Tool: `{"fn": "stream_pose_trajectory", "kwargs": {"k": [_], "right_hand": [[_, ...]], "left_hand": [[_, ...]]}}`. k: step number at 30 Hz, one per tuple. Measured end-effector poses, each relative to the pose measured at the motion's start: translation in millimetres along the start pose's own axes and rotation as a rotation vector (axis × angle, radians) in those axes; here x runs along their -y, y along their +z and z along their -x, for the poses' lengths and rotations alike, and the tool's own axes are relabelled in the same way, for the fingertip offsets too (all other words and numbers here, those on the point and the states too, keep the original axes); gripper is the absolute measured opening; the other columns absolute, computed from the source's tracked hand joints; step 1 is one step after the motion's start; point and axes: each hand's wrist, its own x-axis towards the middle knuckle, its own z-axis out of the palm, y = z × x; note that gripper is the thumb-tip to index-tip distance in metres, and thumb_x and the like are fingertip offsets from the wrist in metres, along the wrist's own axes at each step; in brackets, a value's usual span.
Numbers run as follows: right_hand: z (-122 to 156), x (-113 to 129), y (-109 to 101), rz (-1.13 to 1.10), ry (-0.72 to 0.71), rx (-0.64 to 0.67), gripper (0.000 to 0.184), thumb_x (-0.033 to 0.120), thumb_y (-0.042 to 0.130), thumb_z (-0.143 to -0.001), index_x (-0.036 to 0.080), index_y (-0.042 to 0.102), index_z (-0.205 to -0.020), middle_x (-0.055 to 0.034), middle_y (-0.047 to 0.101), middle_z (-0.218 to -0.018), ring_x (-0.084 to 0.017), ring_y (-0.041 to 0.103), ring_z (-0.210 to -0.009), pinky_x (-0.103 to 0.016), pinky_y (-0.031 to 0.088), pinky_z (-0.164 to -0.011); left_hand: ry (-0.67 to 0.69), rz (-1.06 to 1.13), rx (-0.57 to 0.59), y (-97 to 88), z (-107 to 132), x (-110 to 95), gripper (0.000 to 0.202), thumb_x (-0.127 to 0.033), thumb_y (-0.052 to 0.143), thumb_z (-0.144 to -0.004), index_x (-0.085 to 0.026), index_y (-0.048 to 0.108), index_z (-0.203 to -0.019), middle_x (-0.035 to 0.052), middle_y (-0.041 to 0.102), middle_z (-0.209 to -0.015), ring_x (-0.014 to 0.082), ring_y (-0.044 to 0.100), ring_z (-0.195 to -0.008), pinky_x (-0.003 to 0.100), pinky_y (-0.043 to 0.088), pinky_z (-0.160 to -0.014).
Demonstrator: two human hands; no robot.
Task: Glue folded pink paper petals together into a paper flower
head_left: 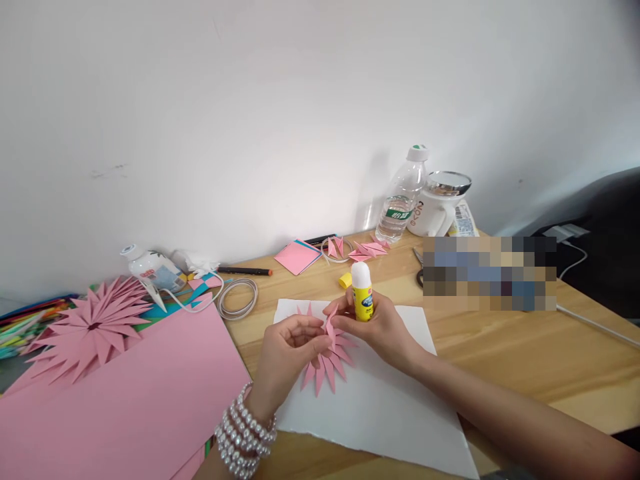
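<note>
Between the fingertips of my left hand (287, 350) is a small folded pink paper piece (331, 328), held in a closed pinch. My right hand (393, 337) is closed around a yellow glue stick (363, 307), uncapped with its white end up. Its thumb and fingertip also meet at the folded piece. Under both hands, a pink pointed paper flower (326, 373) lies on a white sheet (385, 413); my fingers cover part of it. Just beyond the right hand lies the yellow cap (345, 280).
Pink folded pieces (369, 251) and square papers (297, 257) lie near the wall. A water bottle (400, 200) and white mug (435, 212) stand at the back right. On the left are a larger pink paper flower (93, 327), pink sheets (135, 400) and a tape roll (237, 299).
</note>
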Motion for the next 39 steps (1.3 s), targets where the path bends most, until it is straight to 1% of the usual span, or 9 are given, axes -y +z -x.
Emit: {"fn": "stream_pose_trajectory", "kwargs": {"k": [3, 5, 10, 12, 14, 16, 28, 35, 39], "right_hand": [[3.2, -0.1, 2.5, 0.101, -0.064, 0.054, 0.023, 0.031, 0.07, -0.066, 0.019, 0.052, -0.072, -0.0035, 0.064, -0.08, -0.016, 0.06, -0.072, -0.031, 0.049, -0.069], [3.5, -1.4, 2.2, 0.152, -0.082, 0.074, 0.024, 0.034, 0.069, -0.067, 0.019, 0.054, -0.078, -0.0032, 0.062, -0.08, -0.016, 0.059, -0.071, -0.03, 0.048, -0.067], [1.2, -2.0, -5.9, 0.428, -0.168, -0.031, 0.027, 0.042, 0.057, -0.074, 0.019, 0.043, -0.069, 0.0032, 0.045, -0.061, -0.01, 0.041, -0.052, -0.024, 0.037, -0.049], [1.8, -1.3, -8.8, 0.517, -0.24, 0.013, 0.025, 0.041, 0.046, -0.082, 0.02, 0.042, -0.07, 0.0036, 0.041, -0.059, -0.01, 0.037, -0.051, -0.023, 0.034, -0.048], [3.6, -1.4, -10.0, 0.585, -0.287, 0.083, 0.022, 0.037, 0.037, -0.087, 0.02, 0.044, -0.076, 0.0034, 0.043, -0.059, -0.01, 0.038, -0.05, -0.022, 0.033, -0.048], [5.4, -3.2, -9.8, 0.66, -0.325, 0.115, 0.017, 0.034, 0.037, -0.088, 0.02, 0.046, -0.082, 0.0034, 0.047, -0.058, -0.01, 0.039, -0.048, -0.021, 0.032, -0.046], [0.2, -13.6, -13.9, 0.964, -0.65, -0.018, 0.02, 0.038, 0.049, -0.084, 0.019, 0.053, -0.086, -0.0014, 0.062, -0.066, -0.01, 0.052, -0.05, -0.021, 0.036, -0.047], [-0.4, -8.3, -17.7, 1.002, -0.727, -0.013, 0.018, 0.036, 0.054, -0.08, 0.018, 0.057, -0.077, -0.0002, 0.06, -0.059, -0.009, 0.049, -0.047, -0.02, 0.033, -0.044], [-0.3, -6.7, -20.6, 1.025, -0.755, -0.017, 0.019, 0.037, 0.055, -0.078, 0.019, 0.058, -0.077, -0.0004, 0.059, -0.057, -0.009, 0.049, -0.046, -0.021, 0.032, -0.044]], "left_hand": [[-0.059, 0.017, 0.037, 0.7, -0.1, -2.7, 0.013, -0.023, 0.069, -0.064, -0.012, 0.064, -0.069, 0.0046, 0.067, -0.061, 0.014, 0.061, -0.052, 0.023, 0.05, -0.049], [-0.057, 0.022, 0.004, -0.1, 0.3, -4.6, 0.013, -0.023, 0.068, -0.064, -0.012, 0.063, -0.066, 0.0043, 0.066, -0.058, 0.0147, 0.062, -0.051, 0.025, 0.051, -0.051], [0.025, 0.025, -0.259, -10.5, -0.5, -10.4, 0.011, -0.024, 0.066, -0.067, -0.013, 0.063, -0.067, 0.003, 0.067, -0.056, 0.0098, 0.055, -0.043, 0.021, 0.046, -0.047], [0.056, 0.022, -0.307, -13.8, -1.0, -12.5, 0.01, -0.023, 0.066, -0.066, -0.013, 0.064, -0.065, 0.0027, 0.067, -0.056, 0.0092, 0.053, -0.043, 0.021, 0.045, -0.046], [0.053, 0.021, -0.298, -15.0, -1.2, -13.4, 0.011, -0.024, 0.068, -0.064, -0.013, 0.066, -0.065, 0.0032, 0.067, -0.056, 0.0098, 0.053, -0.043, 0.022, 0.044, -0.046], [0.027, 0.022, -0.272, -15.0, -1.4, -12.8, 0.013, -0.025, 0.069, -0.063, -0.012, 0.068, -0.067, 0.0039, 0.067, -0.055, 0.0104, 0.053, -0.044, 0.022, 0.043, -0.045], [0.05, 0.045, -0.217, -16.5, -0.6, -13.7, 0.011, -0.024, 0.067, -0.065, -0.013, 0.068, -0.065, 0.0026, 0.064, -0.053, 0.01, 0.052, -0.045, 0.022, 0.043, -0.046], [0.082, 0.062, -0.173, -18.2, -2.2, -9.6, 0.011, -0.023, 0.067, -0.066, -0.012, 0.07, -0.069, 0.0022, 0.062, -0.052, 0.0097, 0.05, -0.045, 0.022, 0.041, -0.046], [0.082, 0.068, -0.221, -18.8, -4.0, -8.2, 0.012, -0.023, 0.066, -0.067, -0.012, 0.068, -0.065, 0.0024, 0.062, -0.054, 0.0097, 0.05, -0.046, 0.022, 0.041, -0.046]]}}
